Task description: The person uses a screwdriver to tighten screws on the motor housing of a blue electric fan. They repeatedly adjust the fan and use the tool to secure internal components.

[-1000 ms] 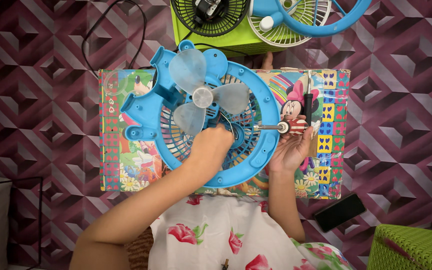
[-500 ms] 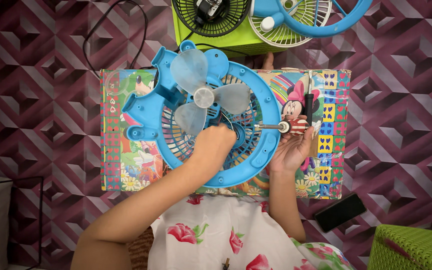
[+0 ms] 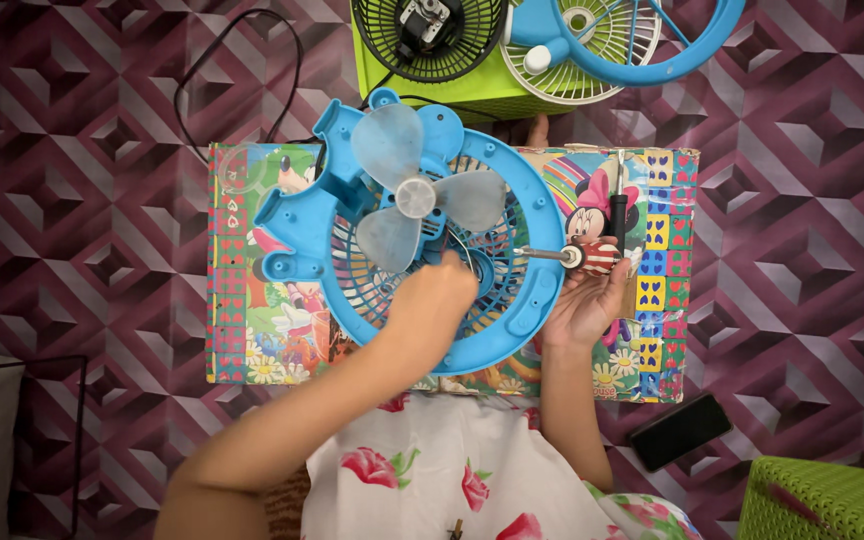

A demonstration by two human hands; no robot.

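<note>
Here the round blue plastic fan frame with pale blades lies on the colourful cartoon-printed board, towards its far edge. The left hand is curled closed over the grille just below the hub. The right hand grips a red-handled screwdriver at the frame's right rim, its long axis pointing left towards the hub.

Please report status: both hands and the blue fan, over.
Left hand on grille of blue plastic table fan. Right hand grips red-striped screwdriver, tip at fan rim. Second screwdriver beside it.
</note>
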